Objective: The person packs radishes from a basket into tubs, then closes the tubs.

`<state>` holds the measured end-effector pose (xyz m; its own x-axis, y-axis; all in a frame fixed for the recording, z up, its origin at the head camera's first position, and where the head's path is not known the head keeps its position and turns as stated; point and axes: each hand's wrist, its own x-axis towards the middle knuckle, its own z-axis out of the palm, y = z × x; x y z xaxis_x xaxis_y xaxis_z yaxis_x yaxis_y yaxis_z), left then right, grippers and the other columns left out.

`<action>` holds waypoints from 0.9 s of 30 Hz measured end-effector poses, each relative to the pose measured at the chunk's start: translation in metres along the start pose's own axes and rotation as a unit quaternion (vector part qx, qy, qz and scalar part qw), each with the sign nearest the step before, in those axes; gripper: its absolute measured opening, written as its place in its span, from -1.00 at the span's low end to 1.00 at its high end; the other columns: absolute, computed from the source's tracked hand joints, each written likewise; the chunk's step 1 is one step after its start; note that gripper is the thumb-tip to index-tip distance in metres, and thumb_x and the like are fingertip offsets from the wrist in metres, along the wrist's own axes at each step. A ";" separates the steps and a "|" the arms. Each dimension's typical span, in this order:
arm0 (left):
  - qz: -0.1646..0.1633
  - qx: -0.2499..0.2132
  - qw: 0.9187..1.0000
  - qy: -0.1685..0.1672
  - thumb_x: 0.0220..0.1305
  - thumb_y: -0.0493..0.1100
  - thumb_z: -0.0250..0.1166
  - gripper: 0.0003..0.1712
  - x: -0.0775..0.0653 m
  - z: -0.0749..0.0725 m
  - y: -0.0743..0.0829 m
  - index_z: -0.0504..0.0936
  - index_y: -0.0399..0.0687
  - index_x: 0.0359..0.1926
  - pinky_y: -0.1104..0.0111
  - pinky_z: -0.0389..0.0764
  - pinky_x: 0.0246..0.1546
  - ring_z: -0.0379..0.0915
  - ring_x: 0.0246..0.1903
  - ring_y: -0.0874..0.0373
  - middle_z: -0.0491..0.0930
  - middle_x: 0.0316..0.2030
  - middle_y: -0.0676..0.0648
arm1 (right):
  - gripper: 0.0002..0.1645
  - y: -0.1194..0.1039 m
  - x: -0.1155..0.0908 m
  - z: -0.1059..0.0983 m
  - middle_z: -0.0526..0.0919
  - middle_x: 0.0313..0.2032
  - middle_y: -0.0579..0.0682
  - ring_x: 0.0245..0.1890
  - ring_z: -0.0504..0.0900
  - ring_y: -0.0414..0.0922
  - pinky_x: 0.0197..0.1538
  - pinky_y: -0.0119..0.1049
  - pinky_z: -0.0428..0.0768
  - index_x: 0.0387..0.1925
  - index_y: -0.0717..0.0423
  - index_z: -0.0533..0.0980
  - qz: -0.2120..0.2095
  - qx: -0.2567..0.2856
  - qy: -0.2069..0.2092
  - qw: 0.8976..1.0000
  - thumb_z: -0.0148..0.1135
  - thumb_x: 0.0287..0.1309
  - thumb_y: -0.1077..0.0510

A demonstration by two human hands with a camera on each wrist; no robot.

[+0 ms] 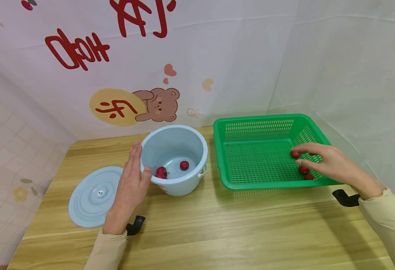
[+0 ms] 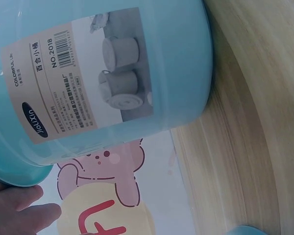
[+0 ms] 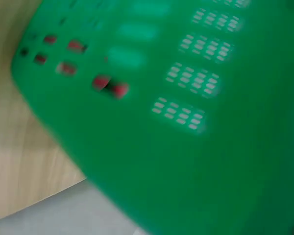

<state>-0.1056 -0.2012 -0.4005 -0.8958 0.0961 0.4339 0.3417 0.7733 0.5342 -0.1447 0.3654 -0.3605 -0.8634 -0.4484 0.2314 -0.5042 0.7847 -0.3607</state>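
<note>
My left hand (image 1: 130,183) is beside the left side of the light-blue bucket (image 1: 184,185), its fingers straight along the rim and the thumb at the near edge. In the left wrist view, fingertips (image 2: 39,215) show by the bucket's rim. A few small round red fruits with thin stems, such as this red fruit (image 1: 184,165), lie inside the bucket. My right hand (image 1: 335,165) reaches over the green basket (image 1: 251,185), index finger and thumb spread around another red fruit (image 1: 295,153). More red fruits (image 1: 303,170) lie below that thumb. The right wrist view is blurred and hides the fingers.
A round blue lid (image 1: 89,202) lies flat on the wooden table (image 1: 217,232), left of the bucket and partly behind my left hand. A printed cloth (image 1: 238,56) hangs behind the table. The bucket has a white handle joint (image 1: 202,172) on its right.
</note>
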 end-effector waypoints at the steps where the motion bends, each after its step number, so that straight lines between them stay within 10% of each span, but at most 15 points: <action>1: 0.000 0.001 1.000 0.000 0.62 0.17 -0.10 -0.18 0.000 0.000 0.000 0.03 -0.28 0.62 -0.17 0.05 0.51 -0.12 0.60 -0.17 0.00 0.62 -0.20 | -0.53 0.002 0.000 0.000 0.73 -0.02 -0.26 -0.02 0.55 -0.39 -0.05 -0.52 0.48 0.20 -0.17 0.63 0.008 -0.002 -0.018 1.000 0.45 0.27 0.09; 13: -0.010 -0.003 1.000 -0.006 0.61 0.13 -0.07 -0.19 -0.001 -0.001 0.000 0.02 -0.24 0.63 -0.13 0.03 0.53 -0.16 0.61 -0.11 -0.02 0.63 -0.16 | -0.39 0.018 0.008 0.010 0.64 0.20 0.18 0.17 0.59 0.18 0.12 0.23 0.56 0.35 0.16 0.50 0.070 0.040 -0.144 0.986 0.34 0.39 -0.02; 27: -0.016 -0.007 1.000 -0.010 0.60 0.10 -0.06 -0.20 -0.001 -0.001 0.001 0.01 -0.23 0.63 -0.16 0.08 0.50 -0.16 0.61 -0.08 -0.03 0.63 -0.16 | -0.26 0.026 0.013 0.019 0.53 0.27 0.39 0.23 0.52 0.38 -0.01 0.12 0.64 0.43 0.21 0.41 0.093 0.062 -0.212 0.971 0.33 0.38 -0.07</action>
<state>-0.1041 -0.2019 -0.3996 -0.9120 0.0842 0.4015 0.3162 0.7678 0.5572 -0.1693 0.3716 -0.3844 -0.8569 -0.4603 -0.2321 -0.3146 0.8236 -0.4719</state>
